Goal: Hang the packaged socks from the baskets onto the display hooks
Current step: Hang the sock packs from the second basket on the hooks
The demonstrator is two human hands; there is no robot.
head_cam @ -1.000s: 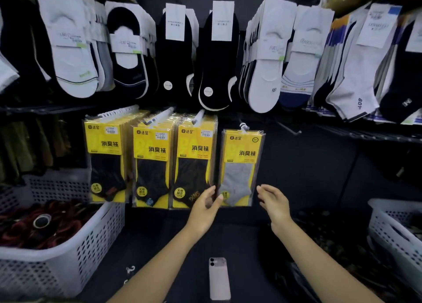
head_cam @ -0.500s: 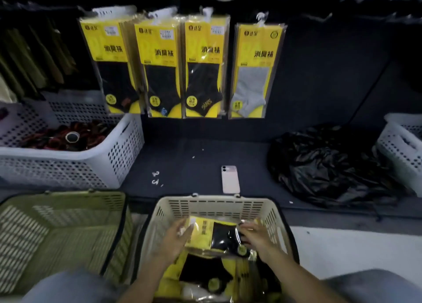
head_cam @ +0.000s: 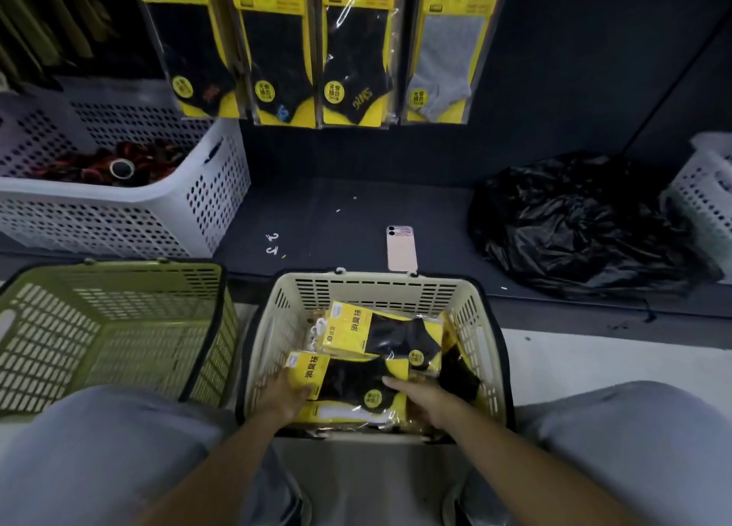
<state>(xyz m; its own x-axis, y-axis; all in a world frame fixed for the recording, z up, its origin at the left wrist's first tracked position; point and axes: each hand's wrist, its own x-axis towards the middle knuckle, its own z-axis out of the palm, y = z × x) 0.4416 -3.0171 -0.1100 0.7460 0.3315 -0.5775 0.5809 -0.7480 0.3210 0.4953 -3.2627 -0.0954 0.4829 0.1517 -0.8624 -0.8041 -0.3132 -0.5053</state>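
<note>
- The near pack of socks [head_cam: 348, 383] lies on top of the pile in the cream basket [head_cam: 380, 288], at six o'clock in the view, with a second pack [head_cam: 380, 333] just beyond it at twelve o'clock.
- This looks like the pick-up step: a pack is being taken from the basket, none lifted clear yet.
- Left hand [head_cam: 283, 399] sits at the pack's nine o'clock edge, fingers curled onto the yellow header — gripping it, by the look of things.
- Right hand [head_cam: 429, 401] comes in from three o'clock, fingers half spread, tips resting on the film; whether it has closed on the pack, I cannot tell.
- Next move calls for lifting the pack out and finding its hanger hole, then carrying it up to twelve o'clock.
- There, four hung packs [head_cam: 356, 50] show on the display; the hooks themselves are out of frame.
- Green basket [head_cam: 119, 272] at nine o'clock shows no packs; a phone [head_cam: 401, 248] lies on the shelf just past the cream basket.
</note>
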